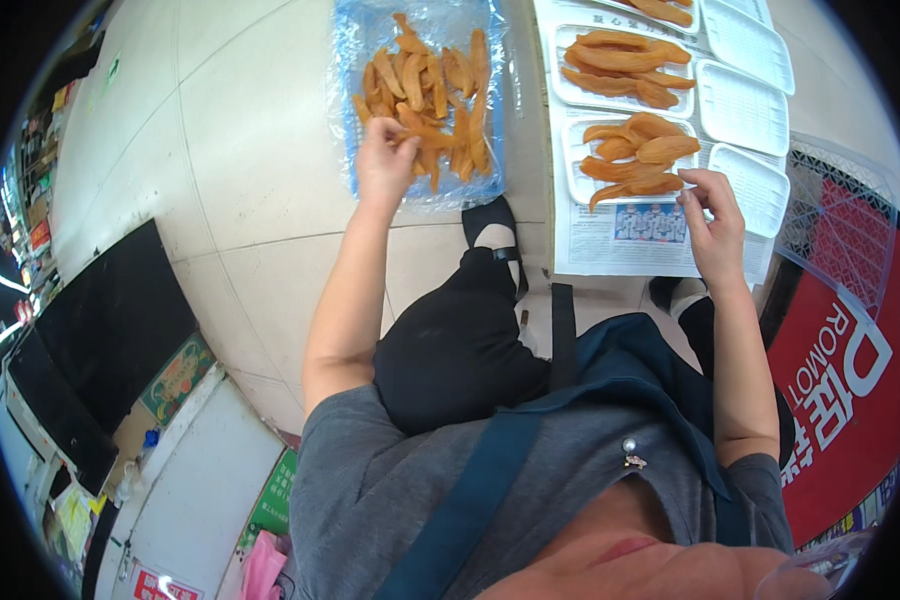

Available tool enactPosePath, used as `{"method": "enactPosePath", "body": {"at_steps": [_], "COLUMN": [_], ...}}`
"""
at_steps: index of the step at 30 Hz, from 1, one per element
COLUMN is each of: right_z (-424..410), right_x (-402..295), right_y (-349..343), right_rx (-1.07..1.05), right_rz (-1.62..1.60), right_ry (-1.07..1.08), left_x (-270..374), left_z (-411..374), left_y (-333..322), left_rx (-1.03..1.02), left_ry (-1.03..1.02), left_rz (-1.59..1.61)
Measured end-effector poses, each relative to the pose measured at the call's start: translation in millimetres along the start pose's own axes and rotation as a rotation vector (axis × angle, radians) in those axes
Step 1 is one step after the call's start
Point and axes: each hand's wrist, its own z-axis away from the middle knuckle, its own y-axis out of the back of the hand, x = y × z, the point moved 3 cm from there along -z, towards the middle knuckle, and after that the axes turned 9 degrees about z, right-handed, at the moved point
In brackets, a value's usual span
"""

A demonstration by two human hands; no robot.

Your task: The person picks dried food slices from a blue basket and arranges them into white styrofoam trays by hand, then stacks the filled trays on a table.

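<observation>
My left hand pinches a strip of orange dried sweet potato between thumb and fingers. Below it more strips lie piled on clear plastic film in a blue crate on the floor. To the right, a white plastic tray holds several strips. At that tray's right edge is my right hand, thumb and index finger apart, close to the end of the lowest strip. Whether they touch it is hard to tell. A second filled tray lies just beyond.
Empty white trays form a column on the right. Printed newspaper lies under the trays. A clear plastic basket and a red printed panel stand farther right. My shoe is beside the blue crate. A white cabinet is at lower left.
</observation>
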Motion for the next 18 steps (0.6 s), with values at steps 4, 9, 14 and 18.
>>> {"method": "enactPosePath", "body": {"at_steps": [4,9,14,18], "right_z": [-5,-20,-10,8], "right_x": [-24,-67,-31,34], "right_y": [-12,-35,-22,21], "right_rx": [-0.109,-0.270,-0.171,-0.156], "right_rz": [-0.121,-0.533,-0.604,-0.517], "right_ry": [0.010,-0.114,-0.186,-0.420], "left_x": [43,124,151,150], "left_z": [14,41,60,49], "left_y": [38,-3,-69,-107], "left_rx": [0.008,-0.337,-0.712,-0.645], "left_ry": [0.056,0.359,0.376,0.291], "left_rz": [0.806,1.083,0.944,0.810]}}
